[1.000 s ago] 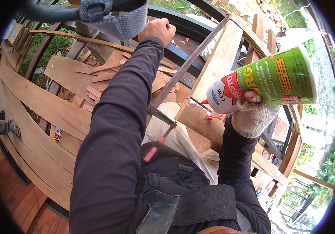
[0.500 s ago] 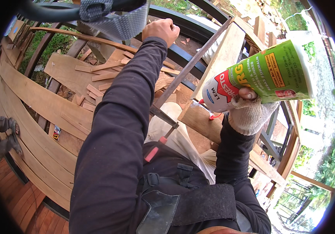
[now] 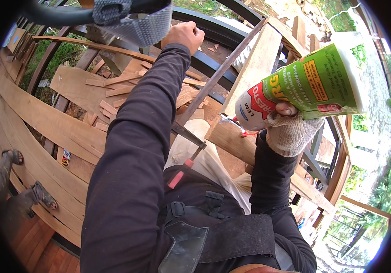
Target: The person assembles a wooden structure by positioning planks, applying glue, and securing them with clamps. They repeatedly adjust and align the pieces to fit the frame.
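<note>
My right hand (image 3: 293, 129), in a knitted glove with the thumb bare, grips a green and white glue bottle (image 3: 325, 84). The bottle lies tilted, its red nozzle pointing down to the left beside the joint of two boards. One is a pale board (image 3: 254, 68); the other is a brown board (image 3: 234, 139), where a white smear and a red piece show near the end. A bar clamp (image 3: 223, 68) with a red handle (image 3: 180, 174) slants past them. My bare left hand (image 3: 184, 36) is closed by the dark metal frame; its fingertips and anything in them are hidden.
A grey webbing strap (image 3: 134, 22) hangs at the top edge. Scrap wood strips (image 3: 118, 84) lie beyond my left arm. Long curved planks (image 3: 45, 118) run along the left, where another person's sandalled feet (image 3: 45, 195) stand. Dark metal beams (image 3: 213, 32) cross behind.
At the left, the other person's feet have shifted nearer and to the right, stepping onto the planks. My hands and the glue bottle have hardly moved; the view has shifted slightly.
</note>
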The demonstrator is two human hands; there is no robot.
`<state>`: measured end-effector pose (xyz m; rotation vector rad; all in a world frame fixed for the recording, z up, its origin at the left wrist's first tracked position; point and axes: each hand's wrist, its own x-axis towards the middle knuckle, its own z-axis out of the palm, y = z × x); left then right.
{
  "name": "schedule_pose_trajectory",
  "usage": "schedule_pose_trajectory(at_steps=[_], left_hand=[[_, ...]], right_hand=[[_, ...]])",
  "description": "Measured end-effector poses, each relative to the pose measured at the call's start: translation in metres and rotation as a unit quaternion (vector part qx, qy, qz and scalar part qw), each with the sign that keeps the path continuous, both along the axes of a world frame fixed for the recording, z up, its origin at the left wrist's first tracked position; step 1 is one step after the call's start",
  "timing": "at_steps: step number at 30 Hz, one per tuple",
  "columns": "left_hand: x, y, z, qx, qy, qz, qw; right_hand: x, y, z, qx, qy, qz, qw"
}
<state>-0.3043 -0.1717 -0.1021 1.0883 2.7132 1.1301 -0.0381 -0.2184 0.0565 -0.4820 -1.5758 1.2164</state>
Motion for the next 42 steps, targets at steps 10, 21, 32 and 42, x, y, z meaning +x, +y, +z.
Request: schedule_pose_trajectory(at_steps=[10,21,32,42], left_hand=[[-0.001,-0.001,0.000,0.015,0.026,-0.014,0.999],[0.001,-0.005,0.002,0.009,0.048,-0.003,0.999],[-0.025,0.013,-0.024,0.006,0.081,-0.054,0.995],[-0.149,0.032,-0.051,0.001,-0.083,-0.286,0.955]], right_hand=[[0.016,0.001,0.007,-0.078,-0.022,-0.002,0.997],[0.040,0.003,0.006,0.028,-0.103,-0.063,0.992],[0.273,-0.025,0.079,0.007,0.047,-0.330,0.943],[0.561,-0.174,-0.106,-0.366,-0.107,-0.534,0.755]])
